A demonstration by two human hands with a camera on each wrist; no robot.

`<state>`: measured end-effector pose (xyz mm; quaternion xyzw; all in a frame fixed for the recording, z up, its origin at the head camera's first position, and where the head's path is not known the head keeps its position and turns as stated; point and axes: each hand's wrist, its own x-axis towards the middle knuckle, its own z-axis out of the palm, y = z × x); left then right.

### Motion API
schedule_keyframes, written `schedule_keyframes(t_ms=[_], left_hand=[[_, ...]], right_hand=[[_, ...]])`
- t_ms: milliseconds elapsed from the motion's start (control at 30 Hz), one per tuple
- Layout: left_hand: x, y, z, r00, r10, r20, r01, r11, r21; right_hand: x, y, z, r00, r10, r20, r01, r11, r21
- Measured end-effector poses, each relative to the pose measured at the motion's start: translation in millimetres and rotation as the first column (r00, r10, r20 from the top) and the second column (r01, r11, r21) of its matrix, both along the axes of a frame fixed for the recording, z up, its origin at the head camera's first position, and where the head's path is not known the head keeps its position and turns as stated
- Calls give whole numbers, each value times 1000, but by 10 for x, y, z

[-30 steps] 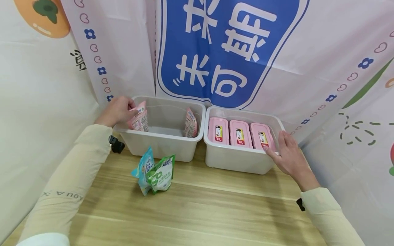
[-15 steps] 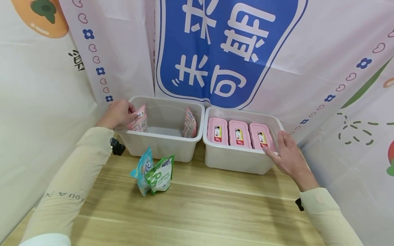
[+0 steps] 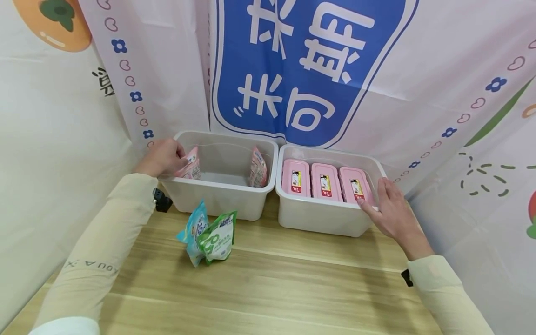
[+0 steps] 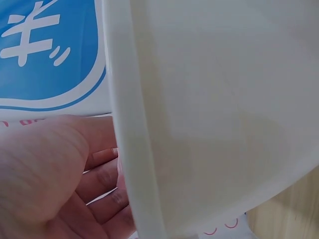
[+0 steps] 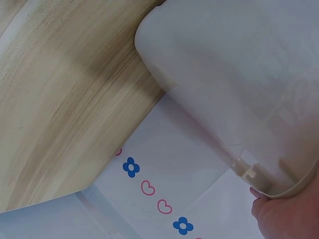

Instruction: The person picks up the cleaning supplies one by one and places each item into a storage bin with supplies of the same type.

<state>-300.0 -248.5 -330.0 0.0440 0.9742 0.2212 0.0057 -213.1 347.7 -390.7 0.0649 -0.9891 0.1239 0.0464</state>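
Observation:
In the head view my left hand [image 3: 163, 157] reaches over the left end of a pale plastic storage bin [image 3: 217, 190]. Its fingers pinch the top of a pink printed pouch [image 3: 192, 168] standing inside. The left wrist view shows that hand [image 4: 55, 174] beyond the bin's rim [image 4: 137, 164], which hides the fingertips and most of the pouch. A second pink pouch [image 3: 258, 170] leans at the bin's right end. My right hand [image 3: 393, 211] grips the near right corner of another storage bin [image 3: 322, 216], thumb over the rim and fingers along the outside.
Pink lidded boxes [image 3: 325, 182] stand in a row in the right bin. In front of the left bin, a blue pouch [image 3: 197, 235] and a green-and-white pouch [image 3: 219, 238] stand together on the wooden table [image 3: 268, 288]. Printed cloth [image 3: 167, 70] surrounds the table.
The left hand has moved slightly down and right, and the pink pouch it holds has sunk a little lower in the bin. The right hand stays put.

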Motion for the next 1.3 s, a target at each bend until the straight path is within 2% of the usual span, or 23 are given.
schedule_keyframes(t_ms=[200, 400, 600, 967, 1133, 1300], left_hand=[[-24, 1, -30, 1000, -2, 26, 2, 1000, 20], [-2, -1, -44, 999, -4, 54, 3, 999, 33], [-16, -21, -39, 998, -9, 60, 7, 999, 40], [25, 5, -31, 998, -7, 70, 5, 999, 32], [41, 2, 37, 1000, -11, 25, 11, 1000, -22], [95, 28, 156, 999, -28, -45, 24, 997, -76]], right_hand=[[2, 10, 5, 1000, -2, -4, 2, 1000, 0], [-1, 12, -4, 1000, 4, 1, -4, 1000, 16], [-14, 7, -3, 1000, 3, 4, -3, 1000, 15], [-3, 18, -7, 1000, 8, 4, -8, 1000, 10], [0, 17, -14, 1000, 10, -3, -10, 1000, 8], [-1, 14, -8, 1000, 9, -14, -9, 1000, 11]])
